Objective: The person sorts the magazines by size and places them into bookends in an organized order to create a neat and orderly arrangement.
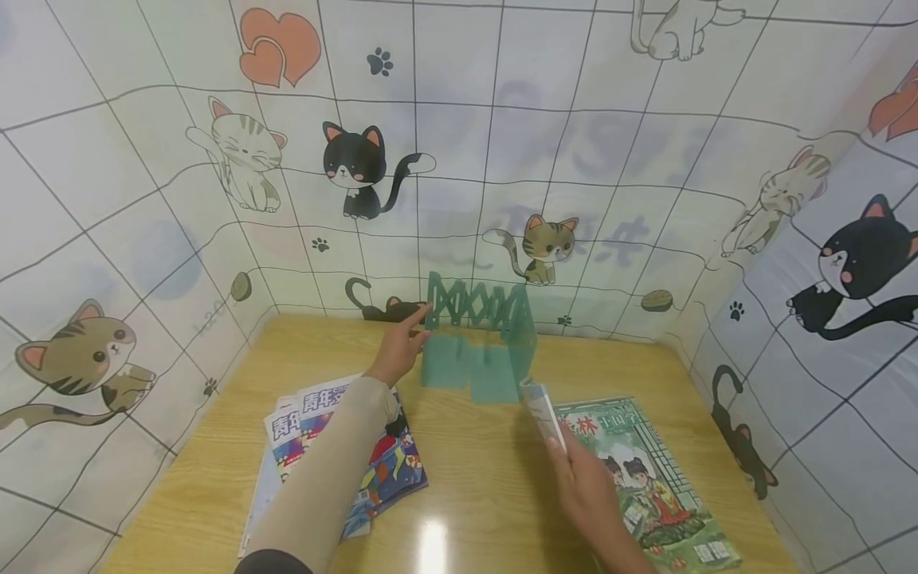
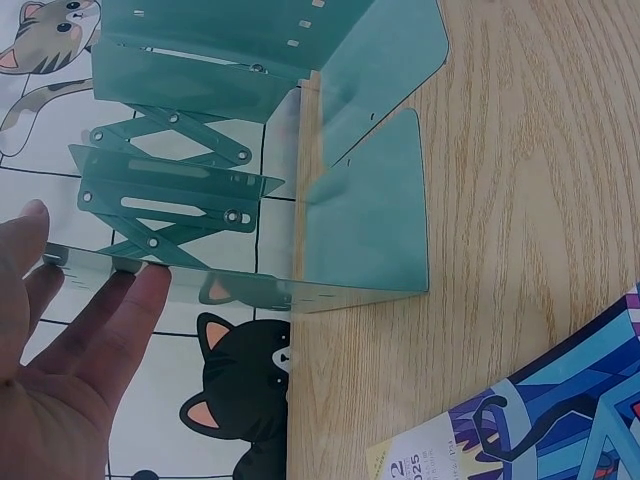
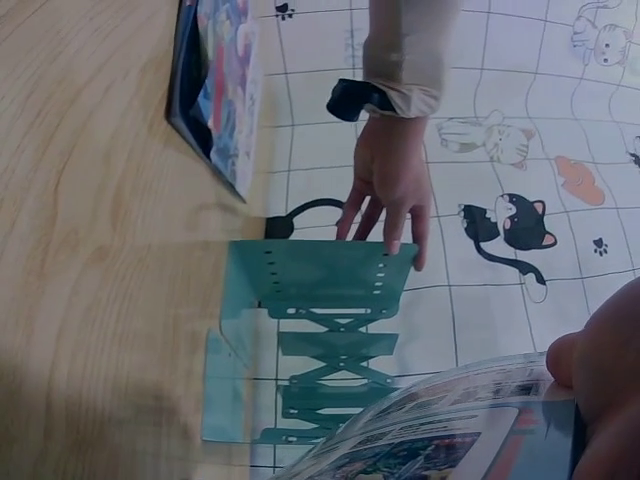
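Note:
A teal metal expandable bookend [image 1: 495, 371] stands at the back of the wooden table, its criss-cross bars along the rear. My left hand [image 1: 396, 351] is at its left end panel [image 2: 350, 290]. In the left wrist view, straight fingers [image 2: 140, 310] touch that panel's outer face near the top edge, and one fingertip reaches past the edge. In my right hand [image 1: 584, 486] is a magazine [image 1: 543, 410], gripped with its narrow edge toward the head camera. The right wrist view shows the thumb on the magazine's printed face [image 3: 430, 440].
Several overlapping magazines [image 1: 390, 470] lie at the left, partly beneath my left forearm. At the right lies a green-covered magazine [image 1: 663, 486]. A cat-patterned cloth [image 1: 459, 159] lines the back and both sides of the table [image 1: 466, 454].

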{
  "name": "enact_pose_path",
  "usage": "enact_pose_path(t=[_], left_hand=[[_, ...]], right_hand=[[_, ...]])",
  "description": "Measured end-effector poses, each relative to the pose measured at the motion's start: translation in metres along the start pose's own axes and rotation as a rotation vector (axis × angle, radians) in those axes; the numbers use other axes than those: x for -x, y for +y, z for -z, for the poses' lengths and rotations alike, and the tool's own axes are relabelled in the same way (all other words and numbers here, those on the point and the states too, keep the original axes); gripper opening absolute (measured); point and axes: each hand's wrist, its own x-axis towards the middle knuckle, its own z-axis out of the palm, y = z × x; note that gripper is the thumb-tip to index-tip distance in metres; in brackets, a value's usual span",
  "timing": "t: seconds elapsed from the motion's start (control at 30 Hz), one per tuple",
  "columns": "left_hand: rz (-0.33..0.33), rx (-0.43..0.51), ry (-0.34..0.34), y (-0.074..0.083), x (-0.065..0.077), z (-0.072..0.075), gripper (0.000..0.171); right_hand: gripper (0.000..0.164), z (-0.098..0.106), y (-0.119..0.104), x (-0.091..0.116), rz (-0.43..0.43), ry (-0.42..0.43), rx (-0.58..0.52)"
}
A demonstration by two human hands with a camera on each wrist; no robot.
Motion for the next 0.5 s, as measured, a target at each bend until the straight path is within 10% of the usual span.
enact_pose_path(t=[0.5], left_hand=[[-0.014,-0.007,0.007,-0.003,-0.001,0.000,0.056]], right_hand=[[0.041,0.021,-0.021,0.003,-0.001,0.039,-0.101]])
